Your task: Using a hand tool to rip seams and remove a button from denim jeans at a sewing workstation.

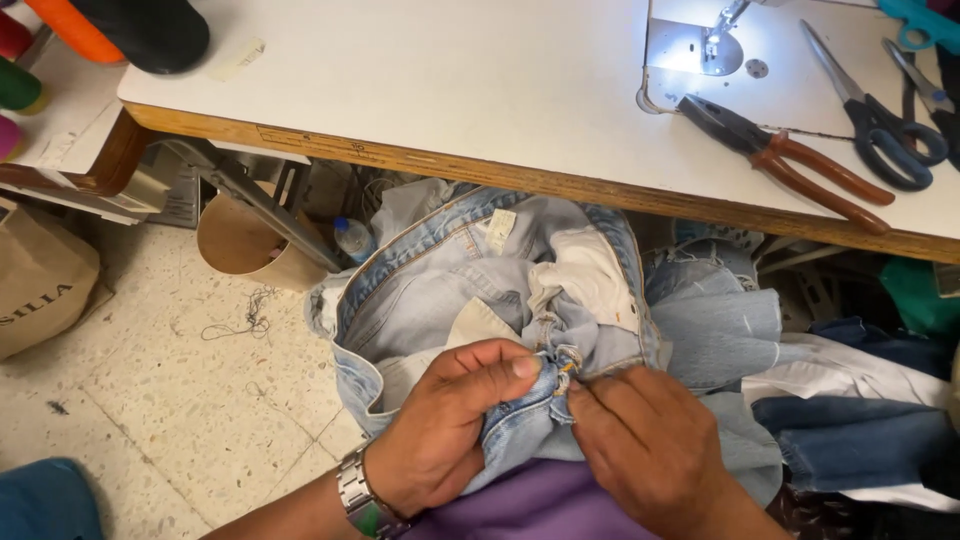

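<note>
— Looking down from head height: what fills the view, biggest first?

— Spanning the top, a white sewing table [430,80] with a wooden front edge. Below it, pale speckled floor [150,380], loose thread lying on it.

— And in the middle?

— Bunched in the lap, light blue jeans [470,290] turned inside out, white pocket lining [590,275] and a small label showing. Beneath them, purple fabric [540,505]. To the right, a heap of darker denim and white cloth [850,400].

— Hands?

— Left hand [445,425], metal wristwatch [365,500] on the wrist, closed around a gathered fold of the jeans, thumb pressed on top. Right hand [650,445] just beside it, fingertips pinched on the same spot. Between both, touching them, the zipper end [565,375] at the fly of the jeans, metal teeth just visible.

— Anything on the table?

— At the far right, lit needle plate [700,45] of a sewing machine. Near it, pliers [790,160] with red-brown handles, then scissors [880,115] with dark blue handles, lying apart from each other. A second pair of scissors partly cut off at the edge.

— Left side?

— Thread cones [110,30] in orange and black at the top corner, a brown paper bag [40,280] on the floor, a tan round bin [250,240] under the table, a small plastic bottle [352,240] just beside it.
</note>
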